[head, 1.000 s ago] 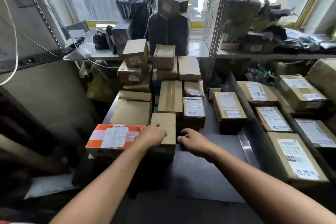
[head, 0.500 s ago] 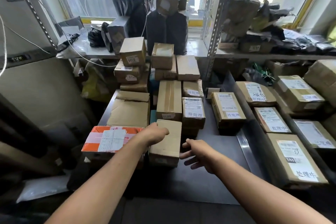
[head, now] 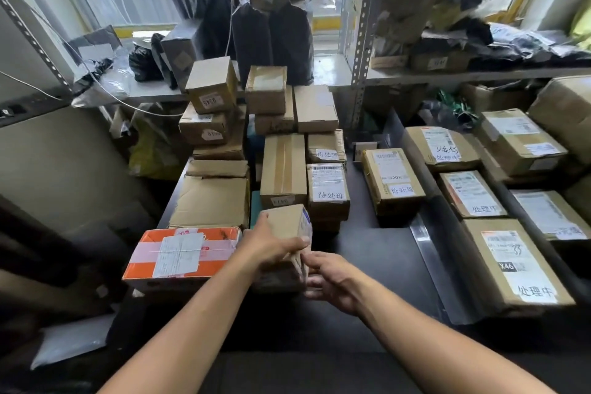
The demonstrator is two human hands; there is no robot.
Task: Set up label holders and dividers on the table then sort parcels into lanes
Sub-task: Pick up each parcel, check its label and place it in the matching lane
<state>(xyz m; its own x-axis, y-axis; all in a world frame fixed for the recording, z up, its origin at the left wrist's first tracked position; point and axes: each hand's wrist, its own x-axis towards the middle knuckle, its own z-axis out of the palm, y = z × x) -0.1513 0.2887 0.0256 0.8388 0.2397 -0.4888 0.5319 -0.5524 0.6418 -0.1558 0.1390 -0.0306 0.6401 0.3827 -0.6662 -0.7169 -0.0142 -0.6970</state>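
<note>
Dark table (head: 367,262), crowded with cardboard parcels; metal divider (head: 438,265) marks lanes. Left hand (head: 271,246): grips small brown parcel (head: 289,222), tilted, beside orange box (head: 182,256). Right hand (head: 332,278): fingers relaxed, at parcel's near edge. Step: sorting. Next, probably: steady lift, label check, lane choice.

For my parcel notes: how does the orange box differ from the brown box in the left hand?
The orange box lies flat, untouched; the brown box is tipped up, gripped by the left hand. The orange box is wider, with a white label on top; the brown box is narrower. Both are cardboard.
</note>
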